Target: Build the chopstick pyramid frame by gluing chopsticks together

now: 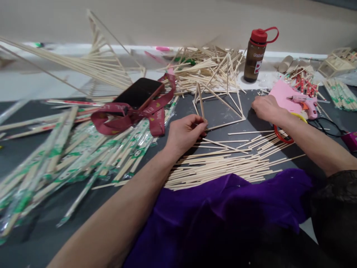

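Observation:
My left hand [186, 133] pinches the near left corner of an open frame of thin wooden sticks [226, 124], which stands on the dark tabletop. To the right of the frame, my right hand [266, 107] is closed with its fingers curled down at the edge of a pink sheet [286, 95]. What its fingertips hold, if anything, is hidden. A pink glue gun [305, 103] lies on the sheet, beyond the right forearm. Loose wooden sticks [223, 167] are spread in front of me, below both hands. Scissors [283, 138] with red and yellow handles lie partly under my right forearm.
Wrapped chopsticks [92, 152] cover the left side, with a phone [139, 93] and a maroon lanyard [114, 118] on top. A large stick structure [92, 61] stands behind them. At the back are a stick heap [209, 67] and a red-capped bottle [255, 56].

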Available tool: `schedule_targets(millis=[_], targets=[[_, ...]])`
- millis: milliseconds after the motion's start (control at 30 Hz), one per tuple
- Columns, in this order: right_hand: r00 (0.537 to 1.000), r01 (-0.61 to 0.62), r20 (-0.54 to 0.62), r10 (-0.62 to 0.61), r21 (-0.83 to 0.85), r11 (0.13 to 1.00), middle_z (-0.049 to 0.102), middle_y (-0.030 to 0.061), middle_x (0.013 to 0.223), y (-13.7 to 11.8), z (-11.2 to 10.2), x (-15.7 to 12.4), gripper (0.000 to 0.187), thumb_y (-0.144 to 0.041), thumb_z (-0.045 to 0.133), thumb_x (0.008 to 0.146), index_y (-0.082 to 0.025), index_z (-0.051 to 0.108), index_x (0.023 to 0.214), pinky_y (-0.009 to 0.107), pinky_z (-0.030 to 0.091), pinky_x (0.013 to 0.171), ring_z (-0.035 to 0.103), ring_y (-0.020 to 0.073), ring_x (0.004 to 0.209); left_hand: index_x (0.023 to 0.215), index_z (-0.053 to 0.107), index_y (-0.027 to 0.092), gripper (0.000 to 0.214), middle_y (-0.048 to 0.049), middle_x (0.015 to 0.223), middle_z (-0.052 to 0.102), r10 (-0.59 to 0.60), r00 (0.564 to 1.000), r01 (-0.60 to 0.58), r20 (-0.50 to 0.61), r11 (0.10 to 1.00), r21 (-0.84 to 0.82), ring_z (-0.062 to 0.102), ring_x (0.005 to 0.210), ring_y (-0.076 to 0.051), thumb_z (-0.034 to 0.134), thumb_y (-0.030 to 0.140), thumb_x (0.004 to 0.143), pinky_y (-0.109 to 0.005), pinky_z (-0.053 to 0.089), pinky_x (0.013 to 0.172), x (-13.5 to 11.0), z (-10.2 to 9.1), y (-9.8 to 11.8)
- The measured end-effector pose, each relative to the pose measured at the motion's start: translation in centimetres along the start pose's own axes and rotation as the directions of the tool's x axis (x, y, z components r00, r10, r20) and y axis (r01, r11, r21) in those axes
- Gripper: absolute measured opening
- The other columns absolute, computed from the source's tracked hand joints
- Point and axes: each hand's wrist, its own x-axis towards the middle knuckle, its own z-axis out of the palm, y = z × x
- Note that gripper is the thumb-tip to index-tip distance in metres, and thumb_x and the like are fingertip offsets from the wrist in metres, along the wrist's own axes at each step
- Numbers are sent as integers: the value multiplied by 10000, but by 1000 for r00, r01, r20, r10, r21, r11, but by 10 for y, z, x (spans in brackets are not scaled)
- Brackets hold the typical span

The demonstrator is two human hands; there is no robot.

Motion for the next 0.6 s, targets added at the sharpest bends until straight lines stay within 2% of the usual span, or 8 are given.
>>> schedule_targets(millis=[133, 233, 300, 367, 467, 533, 600], targets=[[1000, 6, 1, -6, -15, 1000, 762, 196, 1048, -4, 2, 0, 308, -50, 533, 828, -135, 788, 979, 379, 493, 730, 716, 338, 971, 882, 698, 178, 187, -5, 648, 694, 19, 1000, -19, 4, 1000, 17, 662, 556, -140, 630, 335, 804, -214, 529, 521, 0, -1, -1], [1000, -15, -3, 15, 28, 999, 764, 160, 1034, 7, 3, 7, 263, -101, 560, 834, -153, 778, 972, 362, 495, 707, 705, 308, 936, 889, 704, 176, 195, -12, 674, 704, 28, 1000, -28, 10, 999, 30, 664, 567, -138, 624, 332, 802, -206, 517, 516, 1, -1, -2], [994, -57, -89, 67, 102, 993, 756, 142, 1014, 23, 4, 14, 250, -135, 547, 855, -163, 765, 973, 357, 484, 698, 687, 287, 911, 892, 708, 176, 206, -16, 688, 710, 32, 999, -33, 16, 999, 41, 664, 569, -140, 620, 340, 804, -211, 516, 517, 1, -1, -2], [963, -111, -226, 147, 165, 980, 736, 136, 1037, 40, 2, 18, 270, -142, 519, 873, -173, 752, 1005, 352, 463, 692, 660, 259, 888, 894, 711, 177, 213, -15, 681, 709, 36, 999, -37, 16, 998, 56, 665, 575, -148, 619, 346, 804, -221, 520, 524, 0, -1, -1], [909, -167, -353, 220, 174, 970, 658, 156, 1244, 52, -6, 8, 363, -111, 499, 886, -156, 699, 1186, 337, 427, 707, 627, 209, 904, 897, 716, 185, 207, -10, 672, 708, 43, 999, -44, 9, 994, 95, 667, 589, -155, 611, 337, 804, -231, 527, 545, 0, -1, -1], [924, -145, -332, 190, 155, 977, 608, 166, 1328, 43, -13, -10, 400, -118, 499, 906, -145, 652, 1274, 335, 413, 722, 626, 204, 935, 896, 717, 192, 204, -7, 680, 714, 51, 999, -52, 12, 992, 116, 671, 602, -156, 605, 336, 805, -234, 532, 561, 0, -1, -1], [972, -26, -228, 56, 132, 991, 647, 136, 1259, 25, -16, -34, 346, -191, 503, 940, -168, 668, 1244, 333, 406, 710, 637, 231, 960, 892, 720, 198, 211, -5, 688, 717, 66, 998, -68, 16, 989, 131, 673, 615, -158, 602, 351, 808, -237, 535, 575, 1, -1, -2]])
